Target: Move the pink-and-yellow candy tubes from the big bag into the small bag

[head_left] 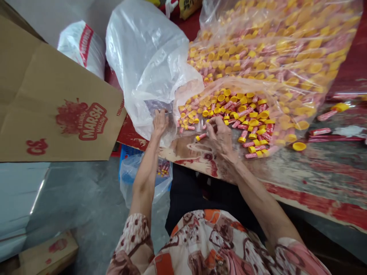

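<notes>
My left hand (pixel 160 121) reaches into the mouth of a large translucent white plastic bag (pixel 143 49), its fingertips hidden from me. My right hand (pixel 221 138) has thumb and fingers drawn together at the near edge of a pile of small pink-and-white tubes with yellow caps (pixel 254 122). Whatever sits between those fingertips is too small to make out. One loose capped tube (pixel 201 136) lies on the worn wooden table (pixel 195 151), just left of my right hand. The pile spills from the mouth of a big clear bag (pixel 269 49) full of such tubes.
A cardboard carton (pixel 57 99) stands at the left, with a stuffed white sack (pixel 83 47) behind it. Below the table edge, a clear bag (pixel 130 173) with several tubes lines a blue basket (pixel 122 152). A yellow cap (pixel 299 146) and wrapper scraps (pixel 338 138) lie at right.
</notes>
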Action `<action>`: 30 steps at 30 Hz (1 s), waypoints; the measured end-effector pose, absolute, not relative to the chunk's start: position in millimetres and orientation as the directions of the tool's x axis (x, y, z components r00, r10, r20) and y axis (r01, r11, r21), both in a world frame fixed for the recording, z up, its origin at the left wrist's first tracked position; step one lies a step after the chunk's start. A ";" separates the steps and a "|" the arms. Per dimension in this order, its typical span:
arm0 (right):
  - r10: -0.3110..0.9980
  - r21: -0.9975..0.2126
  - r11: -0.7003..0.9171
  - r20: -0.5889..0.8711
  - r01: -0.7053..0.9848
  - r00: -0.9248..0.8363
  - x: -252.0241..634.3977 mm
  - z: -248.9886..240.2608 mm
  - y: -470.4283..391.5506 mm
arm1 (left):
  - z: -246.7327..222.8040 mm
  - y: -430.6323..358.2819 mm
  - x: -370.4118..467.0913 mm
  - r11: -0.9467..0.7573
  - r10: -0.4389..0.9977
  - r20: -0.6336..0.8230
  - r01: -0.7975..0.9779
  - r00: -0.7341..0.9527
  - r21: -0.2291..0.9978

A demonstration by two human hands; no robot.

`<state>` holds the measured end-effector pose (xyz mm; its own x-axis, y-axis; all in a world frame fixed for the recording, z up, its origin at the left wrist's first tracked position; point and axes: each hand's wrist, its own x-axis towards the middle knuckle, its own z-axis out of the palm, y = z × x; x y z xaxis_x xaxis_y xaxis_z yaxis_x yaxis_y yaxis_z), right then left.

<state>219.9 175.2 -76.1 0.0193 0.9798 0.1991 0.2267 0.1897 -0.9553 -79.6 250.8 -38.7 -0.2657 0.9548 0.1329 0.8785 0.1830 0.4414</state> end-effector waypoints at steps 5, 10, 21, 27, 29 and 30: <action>0.958 -0.927 0.193 0.248 0.320 0.142 225.1 -81.7 187.5 | -22.3 224.2 -88.2 0.086 0.952 0.187 0.798 -0.242 0.596; 0.975 -0.967 0.137 0.094 -0.214 0.202 211.9 -65.2 180.1 | -7.4 162.9 -45.1 -0.046 0.997 0.077 0.664 -0.017 0.746; 0.997 -0.903 0.054 0.030 -0.426 0.065 204.4 -50.0 171.2 | -22.1 115.6 11.5 0.153 0.985 -0.121 0.291 -0.125 0.944; 0.999 -0.911 0.021 0.001 -0.411 0.048 202.8 -46.3 166.6 | -19.3 107.7 18.1 0.123 0.981 -0.075 0.277 -0.179 0.953; 1.000 -0.921 -0.011 -0.008 -0.389 -0.009 201.9 -46.0 164.0 | -17.8 107.5 22.4 0.123 0.981 -0.072 0.293 -0.178 0.948; 0.999 -0.926 -0.030 -0.011 -0.376 -0.051 201.4 -46.1 163.0 | -17.1 107.8 24.3 0.121 0.982 -0.068 0.314 -0.175 0.942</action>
